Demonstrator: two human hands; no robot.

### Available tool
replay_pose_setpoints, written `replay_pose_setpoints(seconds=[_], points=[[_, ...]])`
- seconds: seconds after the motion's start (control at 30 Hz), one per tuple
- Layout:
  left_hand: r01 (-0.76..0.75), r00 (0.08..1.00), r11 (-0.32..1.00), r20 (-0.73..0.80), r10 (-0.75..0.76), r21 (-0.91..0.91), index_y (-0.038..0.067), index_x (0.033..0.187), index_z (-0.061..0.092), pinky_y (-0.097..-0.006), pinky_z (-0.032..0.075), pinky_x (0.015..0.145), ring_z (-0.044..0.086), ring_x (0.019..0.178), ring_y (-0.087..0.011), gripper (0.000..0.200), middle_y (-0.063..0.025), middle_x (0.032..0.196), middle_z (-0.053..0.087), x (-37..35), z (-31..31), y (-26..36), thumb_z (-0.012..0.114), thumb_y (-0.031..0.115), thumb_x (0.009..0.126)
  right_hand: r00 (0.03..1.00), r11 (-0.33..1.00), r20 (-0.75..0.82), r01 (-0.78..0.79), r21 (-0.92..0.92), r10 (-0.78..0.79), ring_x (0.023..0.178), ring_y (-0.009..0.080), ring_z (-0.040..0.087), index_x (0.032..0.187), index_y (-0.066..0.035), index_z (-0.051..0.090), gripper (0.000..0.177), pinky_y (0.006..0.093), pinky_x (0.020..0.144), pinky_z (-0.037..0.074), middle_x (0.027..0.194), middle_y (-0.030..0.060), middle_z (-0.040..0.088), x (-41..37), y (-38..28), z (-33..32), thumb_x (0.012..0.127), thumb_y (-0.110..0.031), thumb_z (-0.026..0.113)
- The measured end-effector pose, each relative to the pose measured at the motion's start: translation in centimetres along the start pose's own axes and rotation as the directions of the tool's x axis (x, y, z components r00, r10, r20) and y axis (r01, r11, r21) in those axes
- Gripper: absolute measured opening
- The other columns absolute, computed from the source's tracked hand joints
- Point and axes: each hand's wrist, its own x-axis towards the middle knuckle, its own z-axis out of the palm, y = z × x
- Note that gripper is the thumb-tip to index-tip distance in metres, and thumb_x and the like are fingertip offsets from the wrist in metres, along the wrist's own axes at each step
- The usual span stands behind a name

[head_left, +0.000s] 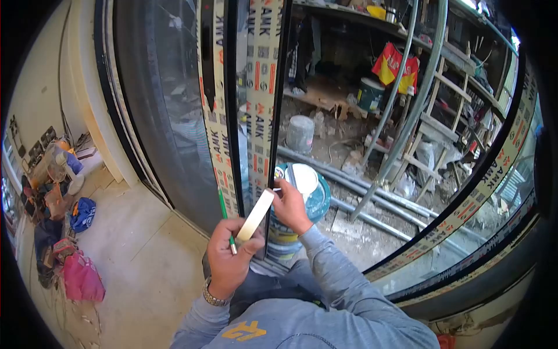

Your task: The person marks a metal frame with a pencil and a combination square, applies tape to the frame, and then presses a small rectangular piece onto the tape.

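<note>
My left hand [228, 259] is closed around a roll of cream masking tape [256, 216], tilted with its edge band facing me. A green pencil [223, 205] with a pale end is held in the same hand and slants up past the fingers. My right hand [290, 206] pinches at the upper end of the roll, thumb against the tape; the exact fingertip hold is partly hidden. Just beyond both hands rises a dark door frame [231, 87] covered with printed AMK protective film [260, 81].
Behind the glass stand a teal bucket [318, 203], a grey bucket [300, 132], metal pipes [372, 192] and a wooden ladder [433, 122]. On the left floor lie a pink bag [83, 278], a blue bag [82, 214] and assorted clutter. Another framed pane [459, 209] curves along the right.
</note>
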Motion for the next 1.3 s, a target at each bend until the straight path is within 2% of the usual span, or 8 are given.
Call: replay_pose_setpoints(seconds=[0.23,0.3,0.53,0.73,0.9,1.03,1.1,1.3], points=[[0.013,0.991,0.998,0.134,-0.021,0.062,-0.001,0.112,0.061,-0.0326,0.055,0.086,0.068,0.095,-0.0178,0.036,-0.0119,0.100,0.072,1.9,-0.2,-0.6,0.085,0.014,0.090,0.999,0.993,-0.028,-0.041,0.112,0.045,0.084,0.0295,0.078,0.120,0.005,0.066,0.029,0.0382,0.070,0.058,0.097,0.0224,0.076,-2.6,-0.7,-3.7,0.098,-0.012,0.071],[-0.194,0.965,0.971,0.207,0.163,0.142,0.001,0.110,0.061,-0.0362,0.054,0.092,0.067,0.103,-0.0207,0.032,-0.0125,0.100,0.073,2.2,-0.2,-1.5,0.084,0.011,0.090,0.997,0.993,-0.018,-0.071,0.090,0.073,0.084,0.0287,0.078,0.120,0.006,0.066,0.028,0.0377,0.071,0.059,0.097,0.0221,0.076,-3.1,-1.2,-5.2,0.098,-0.011,0.071],[-0.258,0.926,0.947,0.328,0.186,0.191,0.001,0.110,0.060,-0.0416,0.052,0.101,0.067,0.118,-0.0262,0.034,-0.0155,0.104,0.075,2.1,0.1,-2.8,0.084,0.012,0.090,0.993,0.994,0.049,-0.107,0.011,0.106,0.079,0.0250,0.077,0.120,0.003,0.068,0.031,0.0362,0.069,0.058,0.097,0.0176,0.078,-4.6,0.2,-9.3,0.095,-0.013,0.076],[0.169,0.968,0.972,0.213,-0.132,-0.165,-0.001,0.121,0.053,-0.0464,0.058,0.097,0.073,0.105,-0.0318,0.036,-0.0189,0.107,0.073,0.3,1.9,-2.9,0.062,0.032,0.108,0.997,0.995,0.042,-0.054,-0.089,0.058,0.076,0.0272,0.074,0.119,0.001,0.071,0.033,0.0372,0.069,0.056,0.097,0.0161,0.077,-5.2,-0.1,-11.8,0.092,-0.016,0.079],[0.317,0.944,0.904,0.187,-0.272,-0.286,-0.001,0.124,0.052,-0.0459,0.058,0.097,0.073,0.106,-0.0323,0.040,-0.0201,0.108,0.072,-0.9,2.2,-3.0,0.060,0.034,0.108,0.996,0.972,-0.094,-0.007,-0.233,-0.015,0.077,0.0305,0.070,0.115,0.001,0.074,0.031,0.0395,0.069,0.055,0.099,0.0163,0.071,-6.2,-2.3,-12.2,0.091,-0.019,0.079],[0.174,0.967,0.982,0.202,-0.157,-0.069,-0.001,0.124,0.053,-0.0466,0.053,0.104,0.070,0.116,-0.0325,0.039,-0.0214,0.118,0.072,-2.9,1.1,-3.7,0.067,0.030,0.104,0.997,0.990,-0.069,0.043,0.135,-0.034,0.076,0.0196,0.065,0.108,0.000,0.073,0.020,0.0322,0.068,0.052,0.097,0.0110,0.068,-9.1,-6.8,-14.2,0.092,-0.011,0.078],[0.023,0.983,0.998,0.181,-0.034,0.059,-0.002,0.120,0.057,-0.0396,0.049,0.104,0.065,0.121,-0.0291,0.036,-0.0196,0.117,0.071,-3.0,2.2,-2.8,0.071,0.026,0.102,0.999,0.978,-0.007,0.050,0.201,-0.050,0.077,0.0176,0.064,0.108,0.000,0.072,0.020,0.0306,0.068,0.051,0.097,0.0095,0.068,-10.5,-8.9,-15.1,0.091,-0.010,0.079],[-0.115,0.951,0.980,0.302,0.062,0.161,0.004,0.114,0.060,-0.0533,0.044,0.112,0.063,0.125,-0.0361,0.031,-0.0172,0.116,0.074,-3.6,2.5,-2.8,0.077,0.022,0.096,0.986,0.961,0.125,0.075,0.266,-0.111,0.081,0.0192,0.063,0.110,-0.003,0.070,0.034,0.0303,0.070,0.050,0.096,0.0084,0.067,-12.2,-11.6,-15.7,0.084,-0.016,0.088]])
